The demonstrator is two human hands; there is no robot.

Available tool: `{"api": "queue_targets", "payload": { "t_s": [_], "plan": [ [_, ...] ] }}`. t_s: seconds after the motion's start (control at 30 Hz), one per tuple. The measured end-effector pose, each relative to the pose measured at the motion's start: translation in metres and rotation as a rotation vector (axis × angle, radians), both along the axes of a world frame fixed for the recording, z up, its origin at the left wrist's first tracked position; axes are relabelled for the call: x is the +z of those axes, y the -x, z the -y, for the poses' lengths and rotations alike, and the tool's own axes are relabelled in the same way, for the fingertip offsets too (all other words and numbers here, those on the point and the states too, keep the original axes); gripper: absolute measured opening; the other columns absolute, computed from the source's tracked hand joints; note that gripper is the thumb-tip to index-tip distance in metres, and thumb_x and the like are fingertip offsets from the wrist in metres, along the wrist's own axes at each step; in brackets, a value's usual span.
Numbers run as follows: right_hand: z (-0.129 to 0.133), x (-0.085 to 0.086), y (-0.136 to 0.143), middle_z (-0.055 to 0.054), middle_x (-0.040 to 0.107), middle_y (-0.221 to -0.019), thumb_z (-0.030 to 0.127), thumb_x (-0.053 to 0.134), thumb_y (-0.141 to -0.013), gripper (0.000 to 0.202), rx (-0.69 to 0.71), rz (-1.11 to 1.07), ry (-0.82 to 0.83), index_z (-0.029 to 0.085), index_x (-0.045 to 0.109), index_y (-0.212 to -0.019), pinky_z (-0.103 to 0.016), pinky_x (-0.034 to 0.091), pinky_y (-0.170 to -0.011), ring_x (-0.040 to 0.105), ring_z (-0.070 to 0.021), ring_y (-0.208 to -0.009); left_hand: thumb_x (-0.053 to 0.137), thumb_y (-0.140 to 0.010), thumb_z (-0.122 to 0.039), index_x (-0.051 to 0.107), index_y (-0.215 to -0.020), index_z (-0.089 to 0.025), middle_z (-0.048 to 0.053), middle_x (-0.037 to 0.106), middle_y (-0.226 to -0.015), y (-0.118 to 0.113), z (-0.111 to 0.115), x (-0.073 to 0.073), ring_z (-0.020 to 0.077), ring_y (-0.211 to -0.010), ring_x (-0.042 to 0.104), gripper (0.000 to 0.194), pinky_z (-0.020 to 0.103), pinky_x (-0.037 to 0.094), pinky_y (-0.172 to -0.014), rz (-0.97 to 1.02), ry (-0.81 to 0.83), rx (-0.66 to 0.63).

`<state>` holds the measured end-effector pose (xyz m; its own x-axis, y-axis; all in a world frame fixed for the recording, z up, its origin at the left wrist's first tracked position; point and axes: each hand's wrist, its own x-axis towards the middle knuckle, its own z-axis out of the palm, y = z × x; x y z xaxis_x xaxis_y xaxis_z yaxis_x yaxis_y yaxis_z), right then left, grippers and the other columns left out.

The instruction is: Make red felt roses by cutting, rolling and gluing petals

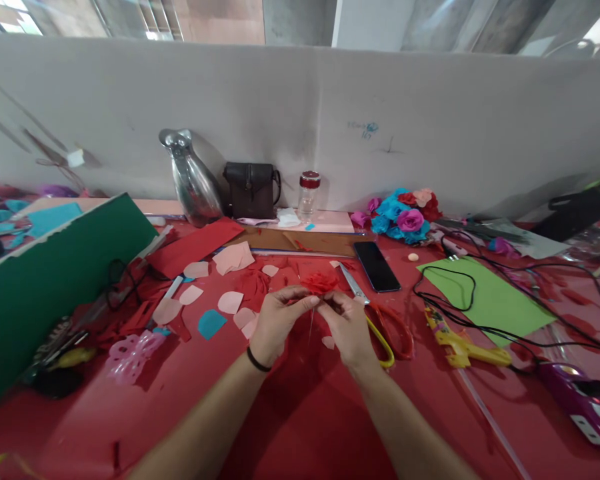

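Observation:
Between my two hands is a red paper flower (320,283) with a thin wire stem that points down below the fingers. My left hand (280,319) pinches the base of the flower from the left, a dark band around its wrist. From the right, the fingers of my right hand (346,325) close on the same base, and the fingertips of both hands nearly meet. Scissors (385,327) with red and yellow handles lie just right of my right hand. Pink paper petals (231,302) and a teal petal (213,324) are scattered to the left.
A yellow glue gun (463,343) with a black cord lies at right by green paper (485,297) and a purple power strip (580,407). Farther back are a phone (377,267), a paper bouquet (403,217), a glass bottle (309,197), a bag (251,191) and a steel jug (193,180). A green board (65,287) stands left.

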<state>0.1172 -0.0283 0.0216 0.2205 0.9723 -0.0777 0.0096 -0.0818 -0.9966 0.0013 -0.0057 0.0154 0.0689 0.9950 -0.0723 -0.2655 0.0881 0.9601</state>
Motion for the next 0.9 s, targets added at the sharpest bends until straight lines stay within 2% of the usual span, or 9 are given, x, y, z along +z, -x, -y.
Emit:
{"api": "queue_targets", "payload": {
  "t_s": [0.13,0.23,0.37,0.57,0.73,0.9],
  "plan": [
    [0.003,-0.007,0.001,0.001,0.061,-0.063,0.036,0.06,-0.075,0.019,0.024,0.136,-0.124,0.019,0.069,-0.077,-0.026,0.044,-0.054,0.052,-0.0157,-0.06,0.072,-0.065,-0.024,0.072,-0.068,-0.016,0.004,0.071,-0.073,0.002,0.001,0.0,0.0179,-0.074,0.063,0.008,0.03,0.048,-0.074,-0.11,-0.174,0.019],
    [0.005,-0.013,-0.001,0.0,0.061,-0.063,0.03,0.056,-0.079,0.018,-0.024,0.325,-0.313,0.018,0.069,-0.079,-0.026,0.043,-0.055,0.051,-0.0143,-0.056,0.067,-0.07,-0.022,0.068,-0.059,-0.018,0.003,0.068,-0.066,0.004,0.004,0.001,0.0178,-0.071,0.062,0.012,0.029,0.048,-0.072,-0.235,-0.343,0.083],
    [0.007,-0.019,-0.002,-0.003,0.065,-0.068,0.021,0.052,-0.082,0.016,-0.114,0.543,-0.57,0.019,0.068,-0.078,-0.026,0.044,-0.057,0.056,-0.016,-0.06,0.065,-0.072,-0.019,0.063,-0.055,-0.019,0.003,0.066,-0.065,0.006,0.006,-0.001,0.0172,-0.067,0.059,0.017,0.031,0.047,-0.069,-0.365,-0.541,0.137],
    [0.01,-0.021,-0.001,-0.005,0.069,-0.073,0.017,0.052,-0.083,0.016,-0.148,0.628,-0.693,0.022,0.067,-0.085,-0.028,0.048,-0.062,0.063,-0.0191,-0.065,0.063,-0.076,-0.02,0.058,-0.052,-0.02,0.003,0.059,-0.056,0.008,0.003,-0.006,0.0164,-0.06,0.052,0.024,0.033,0.045,-0.065,-0.394,-0.742,0.178],
    [0.009,-0.021,-0.001,-0.004,0.069,-0.071,0.019,0.053,-0.086,0.014,-0.143,0.633,-0.694,0.021,0.067,-0.084,-0.027,0.047,-0.06,0.062,-0.0176,-0.063,0.062,-0.076,-0.02,0.063,-0.059,-0.02,0.003,0.065,-0.063,0.008,0.003,-0.008,0.0158,-0.062,0.054,0.017,0.032,0.046,-0.068,-0.419,-0.713,0.181],
    [0.006,-0.021,0.0,-0.005,0.069,-0.074,0.022,0.053,-0.085,0.014,-0.133,0.616,-0.611,0.02,0.066,-0.083,-0.028,0.048,-0.063,0.062,-0.0174,-0.066,0.063,-0.076,-0.024,0.067,-0.06,-0.018,0.002,0.065,-0.063,0.004,0.005,-0.003,0.016,-0.065,0.057,0.017,0.029,0.047,-0.068,-0.344,-0.504,0.123]
  ]
}}
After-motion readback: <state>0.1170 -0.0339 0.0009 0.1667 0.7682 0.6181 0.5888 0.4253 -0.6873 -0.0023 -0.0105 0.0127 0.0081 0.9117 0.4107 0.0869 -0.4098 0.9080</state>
